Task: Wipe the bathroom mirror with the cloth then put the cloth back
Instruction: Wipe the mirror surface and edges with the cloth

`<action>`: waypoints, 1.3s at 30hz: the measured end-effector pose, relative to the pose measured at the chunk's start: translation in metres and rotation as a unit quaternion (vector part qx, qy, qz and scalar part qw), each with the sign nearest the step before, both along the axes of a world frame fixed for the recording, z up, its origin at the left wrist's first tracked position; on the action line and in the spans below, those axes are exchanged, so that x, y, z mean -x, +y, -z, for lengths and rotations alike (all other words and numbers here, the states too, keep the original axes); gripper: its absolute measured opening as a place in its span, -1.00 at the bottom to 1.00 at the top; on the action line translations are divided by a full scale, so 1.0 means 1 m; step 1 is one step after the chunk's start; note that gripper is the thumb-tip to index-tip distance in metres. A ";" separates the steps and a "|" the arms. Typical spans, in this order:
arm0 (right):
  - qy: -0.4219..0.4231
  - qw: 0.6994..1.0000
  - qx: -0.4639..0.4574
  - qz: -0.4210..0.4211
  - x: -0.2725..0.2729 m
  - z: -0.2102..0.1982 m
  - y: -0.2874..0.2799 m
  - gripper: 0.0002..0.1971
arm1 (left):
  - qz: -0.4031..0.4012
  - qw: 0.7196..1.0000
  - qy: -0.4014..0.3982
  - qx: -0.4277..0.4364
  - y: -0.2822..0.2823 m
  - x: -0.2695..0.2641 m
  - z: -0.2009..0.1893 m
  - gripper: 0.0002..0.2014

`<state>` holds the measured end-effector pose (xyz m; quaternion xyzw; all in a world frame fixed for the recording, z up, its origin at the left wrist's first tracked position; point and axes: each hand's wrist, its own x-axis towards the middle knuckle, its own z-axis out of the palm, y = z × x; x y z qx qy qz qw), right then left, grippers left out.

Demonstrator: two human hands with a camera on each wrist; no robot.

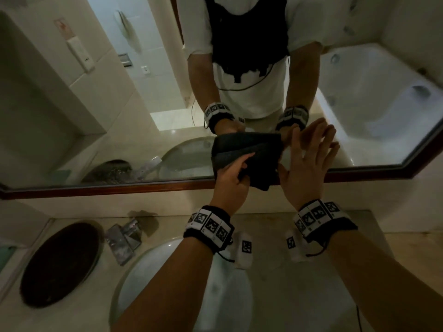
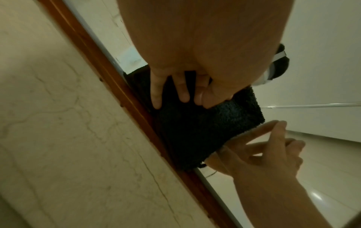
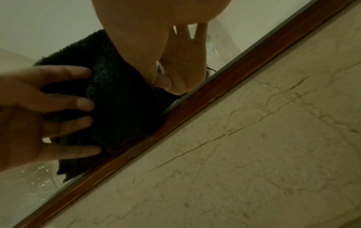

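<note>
A dark terry cloth (image 1: 259,168) lies against the bathroom mirror (image 1: 119,104) at its lower wooden frame (image 1: 107,186), with one corner hanging over the frame. My left hand (image 1: 230,178) grips the cloth, thumb across its front. The left wrist view has those fingers (image 2: 156,92) lying on the cloth (image 2: 195,131). My right hand (image 1: 309,164) is just right of the cloth, fingers straight and spread, tips at the glass. Its fingers (image 2: 273,128) touch the cloth's right edge. In the right wrist view the cloth (image 3: 121,100) sits between the left hand (image 3: 29,108) and the right hand (image 3: 136,30).
Below the mirror runs a marble strip (image 3: 254,138), then the counter (image 1: 311,283). A round glass basin (image 1: 148,271) sits under my left forearm. A dark oval tray (image 1: 60,262) and several small packets (image 1: 122,238) lie to the left.
</note>
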<state>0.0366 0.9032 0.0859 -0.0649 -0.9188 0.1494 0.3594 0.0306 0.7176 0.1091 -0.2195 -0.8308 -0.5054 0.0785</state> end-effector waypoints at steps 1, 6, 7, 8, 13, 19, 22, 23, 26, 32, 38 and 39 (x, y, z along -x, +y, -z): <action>0.001 1.000 0.000 -0.005 -0.001 0.000 0.000 -0.19 | 0.002 1.000 -0.003 -0.004 0.002 0.000 0.000 -0.49; 0.009 1.000 0.016 0.000 -0.003 -0.003 -0.005 -0.22 | -0.002 1.000 0.004 0.015 -0.006 0.002 0.006 -0.48; 0.012 1.000 0.026 0.004 -0.004 -0.004 -0.009 -0.18 | -0.005 1.000 -0.005 0.018 -0.011 0.001 0.005 -0.47; 0.014 0.999 0.041 0.006 -0.004 -0.006 -0.014 -0.14 | -0.010 1.000 -0.016 0.020 -0.016 0.002 0.004 -0.47; 0.068 0.991 0.109 -0.029 -0.007 -0.021 -0.050 -0.20 | -0.006 0.999 -0.034 -0.009 -0.049 0.010 0.010 -0.45; 0.041 0.998 0.040 -0.023 0.006 -0.015 -0.081 -0.12 | -0.032 0.999 -0.023 -0.006 -0.088 0.019 0.019 -0.42; 0.030 1.000 0.008 -0.001 0.011 -0.008 -0.075 -0.02 | -0.037 0.999 -0.008 -0.005 -0.103 0.022 0.023 -0.43; 0.035 0.999 -0.003 0.002 0.013 -0.006 -0.072 -0.01 | -0.036 0.999 -0.004 -0.008 -0.106 0.023 0.024 -0.43; 0.042 0.999 -0.024 0.005 0.015 0.000 -0.067 -0.01 | -0.044 0.998 -0.006 -0.046 -0.125 0.026 0.030 -0.48; 0.057 0.997 -0.044 0.000 0.018 0.006 -0.066 0.00 | -0.092 0.994 0.041 -0.051 -0.174 0.036 0.033 -0.51; 0.055 0.997 -0.047 -0.001 0.019 0.006 -0.066 -0.03 | -0.121 0.991 0.036 -0.049 -0.159 0.029 0.028 -0.54; 0.054 0.997 -0.048 0.002 0.019 0.007 -0.066 -0.03 | -0.116 0.992 0.025 -0.049 -0.150 0.025 0.024 -0.52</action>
